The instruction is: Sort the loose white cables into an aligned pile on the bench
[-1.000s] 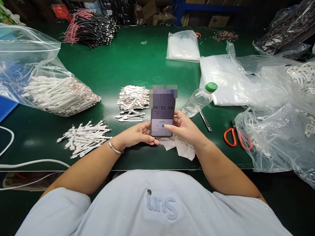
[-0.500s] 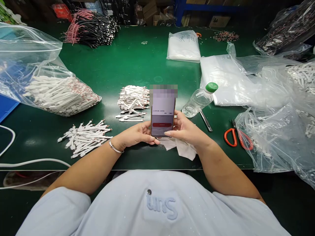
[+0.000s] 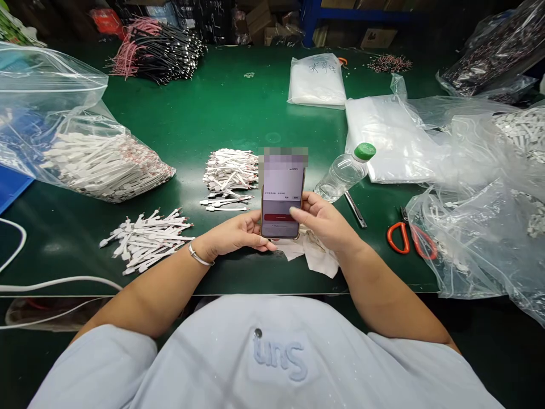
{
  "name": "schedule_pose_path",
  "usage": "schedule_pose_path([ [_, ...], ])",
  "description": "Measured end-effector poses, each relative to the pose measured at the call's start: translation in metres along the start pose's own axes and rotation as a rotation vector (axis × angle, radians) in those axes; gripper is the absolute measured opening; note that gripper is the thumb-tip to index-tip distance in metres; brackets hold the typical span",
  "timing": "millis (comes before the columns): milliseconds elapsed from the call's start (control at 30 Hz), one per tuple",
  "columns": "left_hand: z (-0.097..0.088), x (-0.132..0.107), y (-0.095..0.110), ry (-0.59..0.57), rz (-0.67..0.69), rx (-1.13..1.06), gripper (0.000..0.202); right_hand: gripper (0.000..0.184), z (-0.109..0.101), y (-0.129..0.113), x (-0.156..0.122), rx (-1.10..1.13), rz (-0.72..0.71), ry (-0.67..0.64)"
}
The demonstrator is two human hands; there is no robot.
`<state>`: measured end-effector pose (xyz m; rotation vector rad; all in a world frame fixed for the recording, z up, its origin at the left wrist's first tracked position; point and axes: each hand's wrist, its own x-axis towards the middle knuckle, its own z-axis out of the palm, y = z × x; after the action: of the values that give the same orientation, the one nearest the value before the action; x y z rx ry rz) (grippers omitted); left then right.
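Upright before me is a smartphone (image 3: 280, 196), its lit screen showing a red button. My left hand (image 3: 238, 232) grips its lower left side, thumb at the bottom edge. My right hand (image 3: 326, 220) closes round the right edge, its thumb over the screen near the red button. Below the phone lies crumpled white tissue (image 3: 318, 258). A stacked pile of short white cables (image 3: 232, 169) sits left of the phone, and a looser pile of white cables (image 3: 147, 240) lies beyond my left wrist. The phone hides part of the stacked pile.
A clear bottle with a green cap (image 3: 343, 173) stands at right, beside a metal-bodied knife (image 3: 355, 209). Orange-handled scissors (image 3: 399, 238) touch a clear plastic bag (image 3: 477, 244). A bag of white cables (image 3: 106, 162) lies left; black and pink wires (image 3: 159, 50) lie at the back.
My right thumb has moved up from the phone's bottom edge to near the red button. The phone and my left hand have stayed almost still.
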<state>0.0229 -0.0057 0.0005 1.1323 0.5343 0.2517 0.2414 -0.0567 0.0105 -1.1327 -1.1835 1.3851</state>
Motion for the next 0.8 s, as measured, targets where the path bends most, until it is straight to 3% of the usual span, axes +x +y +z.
schedule_pose_path([
  [167,0.002,0.001,0.000,-0.010,-0.017,0.016,0.058,0.036,0.003,0.004,0.005,0.020,-0.003,0.152],
  [433,0.007,0.000,0.001,-0.029,-0.065,-0.002,0.056,0.049,0.003,-0.006,0.014,0.079,-0.102,0.307],
  [800,0.011,0.002,0.000,-0.088,-0.090,0.047,0.056,0.048,-0.001,-0.007,0.027,0.167,-0.126,0.412],
])
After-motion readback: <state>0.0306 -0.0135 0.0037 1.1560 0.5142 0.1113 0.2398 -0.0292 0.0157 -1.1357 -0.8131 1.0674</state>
